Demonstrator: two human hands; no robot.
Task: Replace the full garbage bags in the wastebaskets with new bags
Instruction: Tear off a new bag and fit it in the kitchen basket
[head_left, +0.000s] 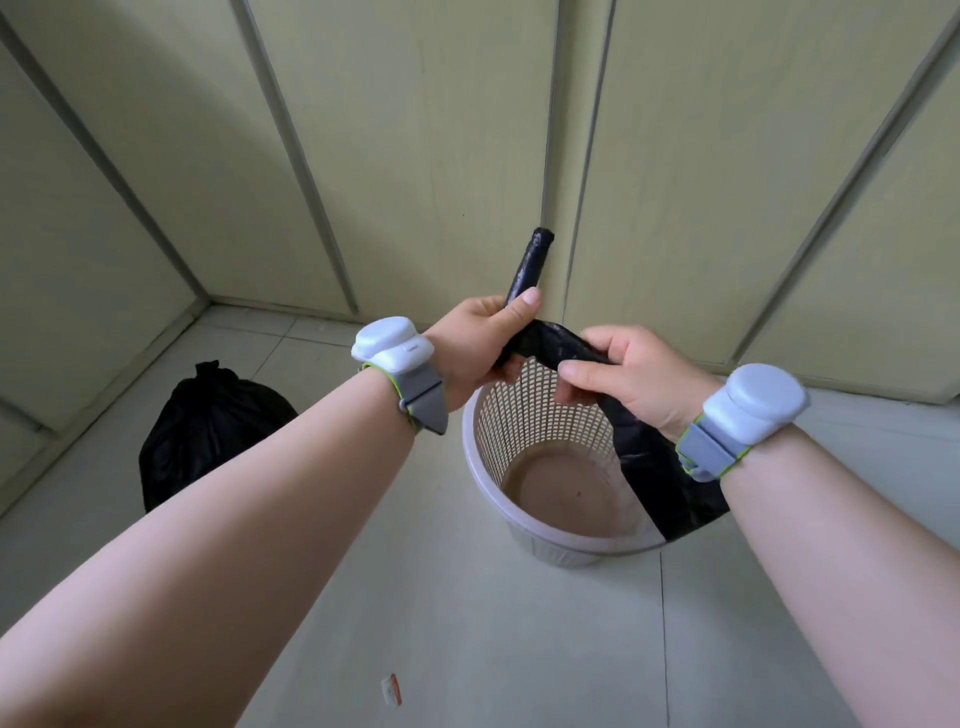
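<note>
A pale tiled floor (467, 649) met beige cabinet doors (415, 130). The left hand (478, 338) was curled round a tight roll of black plastic bags (530, 265). The right hand (634, 379) pinched the unrolled black bag (649, 467), which trailed into the empty pale mesh plastic wastebasket (519, 421). A tied, full black garbage bag (208, 421) sat nearby on the floor. The next move was probably to tear the new bag free.

Floor (467, 649): I see pale tiles with thin dark grout lines, one running toward me on the right.
Panels (426, 130): pale yellow-green, standing upright at the back; doors or wall, I cannot tell which.
Strips (291, 156): grey, narrow, dividing the panels from top to floor.
Scrap (391, 689): a small red-and-white wrapper lying flat on the floor near my lower edge.
</note>
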